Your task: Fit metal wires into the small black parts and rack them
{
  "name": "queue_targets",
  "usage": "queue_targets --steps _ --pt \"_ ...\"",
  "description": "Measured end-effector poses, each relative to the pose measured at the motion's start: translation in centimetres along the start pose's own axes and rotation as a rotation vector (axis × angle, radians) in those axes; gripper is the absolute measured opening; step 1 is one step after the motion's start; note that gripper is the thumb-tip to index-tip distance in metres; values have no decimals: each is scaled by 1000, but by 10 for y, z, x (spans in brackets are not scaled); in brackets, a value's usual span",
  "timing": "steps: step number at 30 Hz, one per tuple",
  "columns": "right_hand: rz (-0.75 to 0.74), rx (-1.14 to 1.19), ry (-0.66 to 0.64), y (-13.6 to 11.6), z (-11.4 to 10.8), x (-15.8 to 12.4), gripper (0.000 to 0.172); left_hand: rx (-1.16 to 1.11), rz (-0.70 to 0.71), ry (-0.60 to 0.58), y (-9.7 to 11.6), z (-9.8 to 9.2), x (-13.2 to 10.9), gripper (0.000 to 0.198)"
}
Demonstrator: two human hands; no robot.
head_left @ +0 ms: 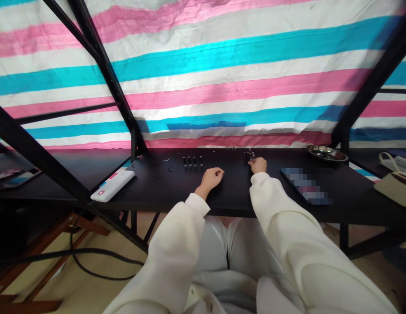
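Note:
My left hand (212, 177) rests on the black table (177, 192) with its fingers curled into a loose fist; nothing shows in it. My right hand (257, 165) is further back, fingers pinched round a small dark object that I cannot make out. A thin curl of wire (248, 152) lies just beyond it. To the left of my left hand stand several small dark upright pieces (192, 162) in a row. Both arms wear white sleeves.
A white power bank (112, 186) lies at the table's left front, a metal bowl (326, 153) at the back right, a flat dark device (304, 185) right of my hands. Black frame bars (101, 65) cross in front of a striped tarp. A cable (91, 257) runs over the floor.

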State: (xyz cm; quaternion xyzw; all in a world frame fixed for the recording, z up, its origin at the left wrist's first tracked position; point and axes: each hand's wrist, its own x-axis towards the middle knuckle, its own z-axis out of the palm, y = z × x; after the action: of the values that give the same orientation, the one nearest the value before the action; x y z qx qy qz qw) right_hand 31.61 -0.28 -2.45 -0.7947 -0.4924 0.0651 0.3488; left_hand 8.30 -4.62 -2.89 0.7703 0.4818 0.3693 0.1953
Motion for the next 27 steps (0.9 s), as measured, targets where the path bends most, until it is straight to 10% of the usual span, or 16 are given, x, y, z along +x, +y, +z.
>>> queue_targets --steps 17,27 --pt "7 -172 -156 -12 -23 -38 21 71 -428 391 13 -22 0 70" --pt "-440 -17 -317 -20 -10 -64 18 68 -441 376 2 -25 12 73"
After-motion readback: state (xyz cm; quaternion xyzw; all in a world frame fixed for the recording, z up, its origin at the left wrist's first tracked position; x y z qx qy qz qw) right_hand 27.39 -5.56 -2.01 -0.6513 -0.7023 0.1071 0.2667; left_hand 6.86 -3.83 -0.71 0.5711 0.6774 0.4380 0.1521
